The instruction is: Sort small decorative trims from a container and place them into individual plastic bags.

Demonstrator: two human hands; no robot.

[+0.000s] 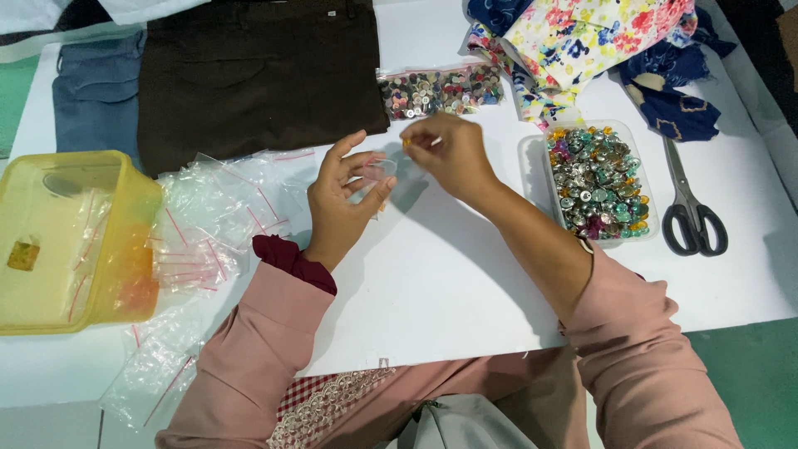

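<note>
Clear, thin plastic makes up the small zip bag point(378, 170) pinched in the left hand point(345, 204), just above the white desk point(440, 283) near its middle. The left hand's fingers are closed on the bag's edge, thumb against fingertips, holding its mouth up. Judging by its look, the bag is feather-light, limp and slick, so it is best taken at the stiffer sealing strip along the mouth rather than by the floppy body. It is nearly see-through, with a faint sheen.

Touching it from the right, the right hand point(453, 154) has thumb and forefinger pressed together on a tiny yellowish button point(407, 143), hard and small, easily dropped, and best gripped by its rim.

Right of the hands sits a clear tray of shiny buttons point(597, 179), silver, teal and pink. Farther right lie black-handled scissors point(690, 208). At the far side rests a larger zip bag of mixed buttons point(440, 90), beside dark brown cloth point(258, 71) and floral fabric point(582, 37). To the left, a heap of empty bags point(212, 220) lies against a yellow tub point(71, 241).
</note>
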